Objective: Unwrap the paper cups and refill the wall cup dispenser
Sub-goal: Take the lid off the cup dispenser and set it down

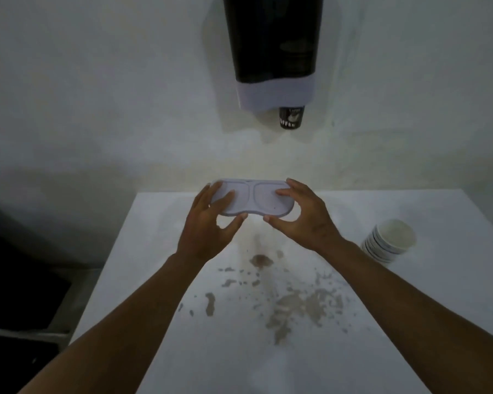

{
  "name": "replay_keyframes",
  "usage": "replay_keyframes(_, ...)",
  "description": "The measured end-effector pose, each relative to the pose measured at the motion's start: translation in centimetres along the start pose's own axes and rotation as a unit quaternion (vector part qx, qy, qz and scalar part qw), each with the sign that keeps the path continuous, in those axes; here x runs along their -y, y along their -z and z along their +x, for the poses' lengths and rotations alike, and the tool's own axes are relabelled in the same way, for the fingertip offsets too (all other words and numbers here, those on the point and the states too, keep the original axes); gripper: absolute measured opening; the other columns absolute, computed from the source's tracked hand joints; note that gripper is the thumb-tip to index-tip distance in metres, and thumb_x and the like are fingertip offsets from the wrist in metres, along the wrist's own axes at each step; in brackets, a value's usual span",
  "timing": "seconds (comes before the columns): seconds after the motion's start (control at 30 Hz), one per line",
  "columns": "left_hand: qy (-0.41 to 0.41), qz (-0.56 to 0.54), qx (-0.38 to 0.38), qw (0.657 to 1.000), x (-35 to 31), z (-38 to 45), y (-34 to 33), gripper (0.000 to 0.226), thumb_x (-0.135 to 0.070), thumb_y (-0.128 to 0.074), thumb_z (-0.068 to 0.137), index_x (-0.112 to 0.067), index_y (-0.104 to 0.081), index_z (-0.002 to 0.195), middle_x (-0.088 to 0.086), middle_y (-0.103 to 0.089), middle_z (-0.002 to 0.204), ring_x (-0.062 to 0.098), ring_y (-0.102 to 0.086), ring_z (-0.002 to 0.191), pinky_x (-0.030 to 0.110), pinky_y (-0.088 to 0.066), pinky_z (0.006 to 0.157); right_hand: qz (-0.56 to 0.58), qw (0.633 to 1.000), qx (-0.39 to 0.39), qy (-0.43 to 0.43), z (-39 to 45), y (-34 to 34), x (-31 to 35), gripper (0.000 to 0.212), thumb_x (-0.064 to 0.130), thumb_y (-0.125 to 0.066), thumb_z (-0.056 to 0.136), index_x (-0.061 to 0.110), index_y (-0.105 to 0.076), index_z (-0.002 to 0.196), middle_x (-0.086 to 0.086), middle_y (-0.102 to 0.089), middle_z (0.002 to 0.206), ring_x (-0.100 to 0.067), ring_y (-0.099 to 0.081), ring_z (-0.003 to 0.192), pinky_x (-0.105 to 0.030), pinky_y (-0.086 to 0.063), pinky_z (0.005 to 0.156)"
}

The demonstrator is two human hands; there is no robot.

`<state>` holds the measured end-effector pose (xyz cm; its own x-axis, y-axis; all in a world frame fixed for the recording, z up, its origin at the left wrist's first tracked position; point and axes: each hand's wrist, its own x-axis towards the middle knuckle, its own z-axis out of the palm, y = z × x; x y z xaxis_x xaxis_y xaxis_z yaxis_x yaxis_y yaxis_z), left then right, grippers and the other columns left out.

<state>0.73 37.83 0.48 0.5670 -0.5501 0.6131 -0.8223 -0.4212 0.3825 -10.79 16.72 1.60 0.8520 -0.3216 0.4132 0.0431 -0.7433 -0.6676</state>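
Observation:
A dark wall cup dispenser (271, 38) with a pale lower collar hangs on the wall at top centre. One black paper cup (291, 118) pokes out of its bottom. Below it, over the far edge of the white table (410, 322), both hands hold a flat pale lid (252, 199) with two oval recesses. My left hand (208, 223) grips its left end, my right hand (299, 214) its right end. A stack of white paper cups (387, 240) with dark stripes lies tilted on the table at the right.
Brown stains and flakes (291, 302) spread over the middle of the tabletop. A dark low surface or bin (20, 294) sits to the left of the table. The wall behind is bare and pale.

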Motion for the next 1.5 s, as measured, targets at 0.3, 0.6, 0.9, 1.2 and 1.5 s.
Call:
replay_keyframes(0.3, 0.073, -0.032, 0.159, 0.984, 2.9, -9.8, -6.2, 0.055, -0.03, -0.086, 0.072, -0.007, -0.069, 0.119, 0.018, -0.058, 0.137, 0.04, -0.052, 0.126, 0.048, -0.045, 0.107, -0.015, 0.986, 0.102, -0.129, -8.9, -7.6, -6.1, 0.077, 0.033, -0.089, 0.068, 0.013, -0.057, 0.135, -0.006, -0.041, 0.149, -0.017, -0.042, 0.137, -0.017, -0.034, 0.107)
replay_keyframes(0.6, 0.131, -0.005, 0.279, 0.951, 7.3, -14.6, -10.0, 0.061, -0.053, -0.056, 0.084, -0.009, -0.064, 0.126, 0.019, -0.053, 0.141, 0.04, -0.046, 0.132, 0.053, -0.04, 0.11, -0.029, 0.966, 0.176, -0.189, -11.2, -13.9, -8.2, 0.082, 0.032, -0.084, 0.075, 0.008, -0.046, 0.144, -0.012, -0.032, 0.153, -0.027, -0.039, 0.139, -0.035, -0.039, 0.11)
replay_keyframes(0.9, 0.165, 0.012, 0.317, 0.934, 7.9, -15.8, -10.6, 0.056, -0.047, -0.061, 0.087, -0.021, -0.056, 0.136, 0.012, -0.039, 0.154, 0.04, -0.027, 0.145, 0.063, -0.019, 0.117, -0.028, 0.956, 0.194, -0.216, -12.1, -15.4, -8.9, 0.087, 0.04, -0.082, 0.076, 0.015, -0.042, 0.148, -0.009, -0.024, 0.161, -0.029, -0.03, 0.146, -0.049, -0.036, 0.114)
replay_keyframes(1.2, 0.084, -0.046, 0.261, 0.961, 2.6, -8.8, -11.4, 0.054, -0.052, -0.064, 0.082, -0.02, -0.066, 0.125, 0.005, -0.058, 0.139, 0.026, -0.051, 0.132, 0.046, -0.042, 0.109, -0.12, 0.983, 0.014, -0.138, -9.6, -7.9, -5.3, 0.043, 0.032, -0.063, 0.093, 0.02, -0.059, 0.134, 0.002, -0.05, 0.148, -0.016, -0.046, 0.136, -0.036, -0.045, 0.108)
replay_keyframes(1.5, -0.002, -0.164, 0.208, 0.964, -9.0, -1.0, -14.0, 0.049, -0.049, -0.061, 0.089, -0.018, -0.063, 0.127, 0.0, -0.066, 0.126, 0.017, -0.061, 0.114, 0.031, -0.05, 0.099, -0.224, 0.95, -0.216, 0.021, -7.8, 4.2, -3.8, 0.025, 0.019, -0.068, 0.091, 0.007, -0.073, 0.112, -0.008, -0.071, 0.12, -0.021, -0.066, 0.111, -0.032, -0.054, 0.096)
